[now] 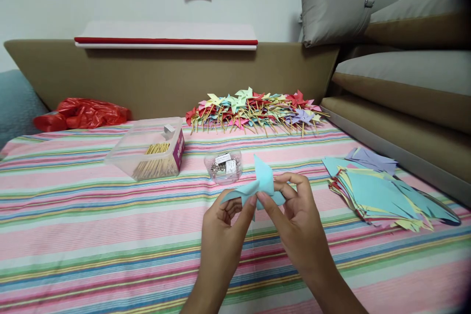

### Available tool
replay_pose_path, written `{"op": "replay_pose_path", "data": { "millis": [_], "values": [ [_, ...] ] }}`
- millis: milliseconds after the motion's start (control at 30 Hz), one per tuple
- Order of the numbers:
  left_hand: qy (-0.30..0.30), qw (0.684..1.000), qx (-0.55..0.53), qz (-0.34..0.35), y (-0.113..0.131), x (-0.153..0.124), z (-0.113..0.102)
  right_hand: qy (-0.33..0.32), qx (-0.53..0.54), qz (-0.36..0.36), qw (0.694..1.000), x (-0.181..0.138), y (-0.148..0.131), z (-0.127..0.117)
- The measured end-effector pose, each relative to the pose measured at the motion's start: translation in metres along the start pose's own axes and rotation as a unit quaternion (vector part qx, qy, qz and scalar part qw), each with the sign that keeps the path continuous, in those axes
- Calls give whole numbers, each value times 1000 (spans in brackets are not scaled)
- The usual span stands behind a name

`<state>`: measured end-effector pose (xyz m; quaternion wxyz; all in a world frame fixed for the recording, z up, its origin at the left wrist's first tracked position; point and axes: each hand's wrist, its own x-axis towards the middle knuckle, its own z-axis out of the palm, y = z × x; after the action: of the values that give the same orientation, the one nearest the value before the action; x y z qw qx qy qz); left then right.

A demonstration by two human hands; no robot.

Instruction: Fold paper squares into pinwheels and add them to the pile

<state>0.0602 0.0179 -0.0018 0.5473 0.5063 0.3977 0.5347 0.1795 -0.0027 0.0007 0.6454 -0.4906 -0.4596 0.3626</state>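
Between my hands is a light-blue paper pinwheel (264,180), its corners folded in toward the middle. My left hand (228,220) pinches it from the left, thumb near the centre. From the right, my right hand (294,208) grips it with the thumb pressed by the centre and fingers behind the paper. Whether a pin sits in the centre is hidden by the thumbs. Just beyond my hands stands a small clear container (223,167) with shiny metal pins and white labels in it.
A clear plastic box (147,157) holds wooden sticks at left. Finished pinwheels on sticks (253,110) lie piled at the back. Cut paper sheets (382,194) are stacked at right, partly over dark-handled scissors (441,206). A red plastic bag (88,114) lies back left; cushions (405,78) rise at right.
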Motion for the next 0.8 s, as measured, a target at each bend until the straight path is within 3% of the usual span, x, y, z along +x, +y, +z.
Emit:
{"op": "replay_pose_path", "data": {
  "millis": [100,167,300,400,567,800],
  "values": [
    [-20,996,72,44,-2,2,-7,-16,15,13,1000,2,0,-1],
    [-34,980,154,119,-1,4,-15,-28,-7,-5,1000,3,1,-6],
    [-96,888,298,336,4,8,-31,-60,-122,-118,984,6,5,-21],
    [-135,823,345,430,7,11,-40,-79,-210,-209,952,8,4,-27],
    [-132,788,382,464,6,12,-46,-92,-261,-334,901,11,-3,-25],
    [-117,773,400,478,9,9,-48,-90,-285,-372,879,11,-4,-27]
  ]
}}
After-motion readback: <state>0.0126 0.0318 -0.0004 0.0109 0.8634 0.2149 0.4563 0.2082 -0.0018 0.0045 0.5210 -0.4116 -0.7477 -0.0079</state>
